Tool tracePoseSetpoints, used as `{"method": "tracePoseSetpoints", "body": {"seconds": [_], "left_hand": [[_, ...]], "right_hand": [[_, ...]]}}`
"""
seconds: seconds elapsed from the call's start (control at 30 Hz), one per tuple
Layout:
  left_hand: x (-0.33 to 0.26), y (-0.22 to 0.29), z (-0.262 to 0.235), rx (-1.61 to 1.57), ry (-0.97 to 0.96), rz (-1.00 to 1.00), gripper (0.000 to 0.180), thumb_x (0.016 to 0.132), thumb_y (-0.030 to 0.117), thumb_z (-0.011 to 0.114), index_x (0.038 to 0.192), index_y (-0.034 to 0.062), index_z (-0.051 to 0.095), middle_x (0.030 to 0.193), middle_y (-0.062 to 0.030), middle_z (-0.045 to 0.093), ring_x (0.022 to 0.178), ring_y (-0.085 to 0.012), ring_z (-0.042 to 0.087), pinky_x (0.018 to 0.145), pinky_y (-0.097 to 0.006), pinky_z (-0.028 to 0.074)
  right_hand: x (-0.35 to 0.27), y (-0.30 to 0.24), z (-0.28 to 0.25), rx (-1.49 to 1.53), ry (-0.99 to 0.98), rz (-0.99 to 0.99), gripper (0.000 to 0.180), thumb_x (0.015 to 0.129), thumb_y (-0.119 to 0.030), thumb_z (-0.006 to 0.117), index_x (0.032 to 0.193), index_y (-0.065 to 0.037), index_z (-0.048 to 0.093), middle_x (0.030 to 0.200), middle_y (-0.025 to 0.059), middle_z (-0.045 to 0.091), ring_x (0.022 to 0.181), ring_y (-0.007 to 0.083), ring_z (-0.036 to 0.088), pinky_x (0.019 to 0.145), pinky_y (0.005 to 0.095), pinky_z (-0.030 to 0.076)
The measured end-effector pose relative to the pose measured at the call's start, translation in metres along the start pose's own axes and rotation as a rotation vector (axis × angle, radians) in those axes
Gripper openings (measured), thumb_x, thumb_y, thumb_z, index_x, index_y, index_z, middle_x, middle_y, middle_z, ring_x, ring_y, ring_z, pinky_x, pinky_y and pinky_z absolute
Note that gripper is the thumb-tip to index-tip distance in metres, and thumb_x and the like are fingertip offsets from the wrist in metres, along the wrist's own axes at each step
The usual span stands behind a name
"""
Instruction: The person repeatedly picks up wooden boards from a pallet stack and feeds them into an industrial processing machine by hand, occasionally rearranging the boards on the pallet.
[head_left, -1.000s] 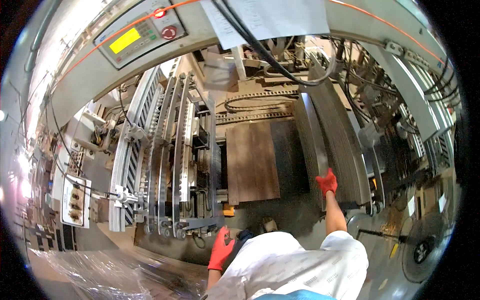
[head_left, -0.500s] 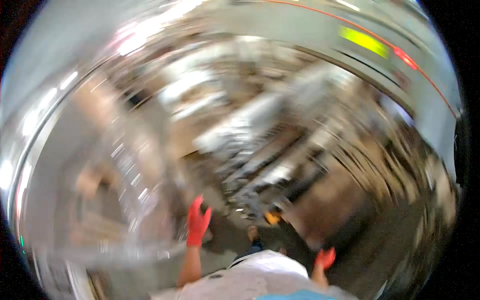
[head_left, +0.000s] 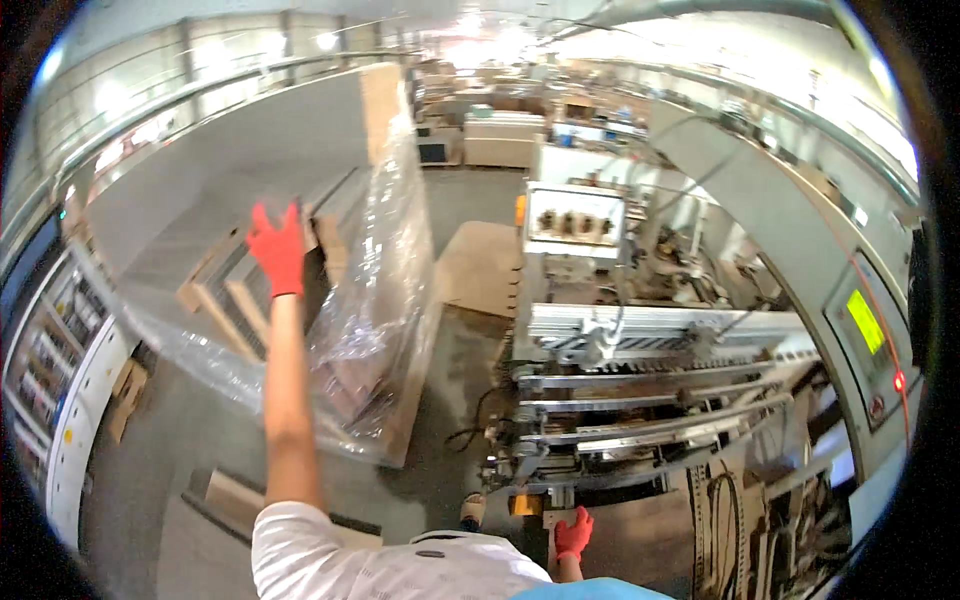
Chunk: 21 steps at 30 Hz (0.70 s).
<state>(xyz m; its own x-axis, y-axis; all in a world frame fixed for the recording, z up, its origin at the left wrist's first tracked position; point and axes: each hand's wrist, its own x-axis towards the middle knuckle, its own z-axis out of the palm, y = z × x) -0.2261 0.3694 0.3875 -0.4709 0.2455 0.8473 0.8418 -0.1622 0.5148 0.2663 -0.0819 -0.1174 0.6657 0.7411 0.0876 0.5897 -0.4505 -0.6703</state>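
Observation:
My left hand (head_left: 278, 250), in a red glove, is stretched far forward with its fingers spread. It is held over a large grey-walled carton (head_left: 240, 150), and nothing shows in it. Below and beside that hand stand several tan-edged board pieces (head_left: 225, 310). Clear plastic film (head_left: 375, 300) drapes along the carton's right side and near edge. Low at my right side is my right hand (head_left: 573, 535), also in a red glove. Its fingers are loosely apart, in front of a flat brown panel (head_left: 640, 540) on the machine; whether they touch it I cannot tell.
A long machine with metal rails (head_left: 650, 420) fills the right side, beside a grey control cabinet with a lit yellow-green display (head_left: 866, 322). A white cabinet (head_left: 85, 390) stands far left. Boards (head_left: 215, 540) lie low at the left. A brown sheet (head_left: 480, 265) lies on the floor ahead.
My view has turned, and the blur has cleared. My left arm has stretched forward over the carton. My right hand has stayed low at my side.

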Motion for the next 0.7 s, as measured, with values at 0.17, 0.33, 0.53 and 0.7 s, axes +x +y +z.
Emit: {"method": "tracePoseSetpoints", "body": {"seconds": [0.17, 0.33, 0.53, 0.7], "left_hand": [[0.011, -0.047, 0.046, -0.359, 0.026, -0.061, 0.056, 0.090, 0.032, 0.070, 0.131, 0.0000, 0.050, 0.101, -0.0135, 0.063, 0.094, -0.0267, 0.058, 0.082, -0.042, 0.048], [0.082, -0.156, 0.032, -1.199, -0.446, -0.662, 0.057, 0.092, 0.033, 0.068, 0.132, -0.0028, 0.049, 0.107, -0.0128, 0.062, 0.097, -0.0253, 0.060, 0.086, -0.039, 0.049], [0.051, -0.084, 0.071, -0.487, -0.469, -0.360, 0.065, 0.093, 0.043, 0.064, 0.138, -0.0011, 0.048, 0.133, -0.0199, 0.056, 0.121, -0.0299, 0.054, 0.106, -0.040, 0.041], [0.083, -0.126, 0.076, -0.020, -0.104, 0.225, 0.048, 0.092, 0.031, 0.067, 0.127, -0.0013, 0.057, 0.121, -0.0160, 0.061, 0.106, -0.0228, 0.059, 0.085, -0.037, 0.049]], "right_hand": [[0.013, 0.016, -0.034, 0.080, 0.123, 0.117, 0.057, 0.072, -0.015, 0.073, 0.125, -0.004, 0.054, 0.117, 0.0201, 0.056, 0.111, 0.0399, 0.055, 0.095, 0.0455, 0.047], [-0.004, 0.029, 0.004, 0.150, 0.127, 0.222, 0.054, 0.072, -0.014, 0.073, 0.122, -0.005, 0.056, 0.113, 0.0187, 0.057, 0.107, 0.0368, 0.057, 0.091, 0.0428, 0.049], [-0.005, 0.004, 0.015, 0.146, -0.068, 0.022, 0.053, 0.072, -0.020, 0.074, 0.121, -0.009, 0.058, 0.105, 0.0166, 0.061, 0.102, 0.0365, 0.058, 0.086, 0.0444, 0.051], [0.021, -0.073, 0.012, 0.269, -0.271, -0.076, 0.058, 0.073, -0.026, 0.074, 0.126, -0.010, 0.055, 0.115, 0.0186, 0.059, 0.107, 0.0377, 0.057, 0.090, 0.0467, 0.048]]}}
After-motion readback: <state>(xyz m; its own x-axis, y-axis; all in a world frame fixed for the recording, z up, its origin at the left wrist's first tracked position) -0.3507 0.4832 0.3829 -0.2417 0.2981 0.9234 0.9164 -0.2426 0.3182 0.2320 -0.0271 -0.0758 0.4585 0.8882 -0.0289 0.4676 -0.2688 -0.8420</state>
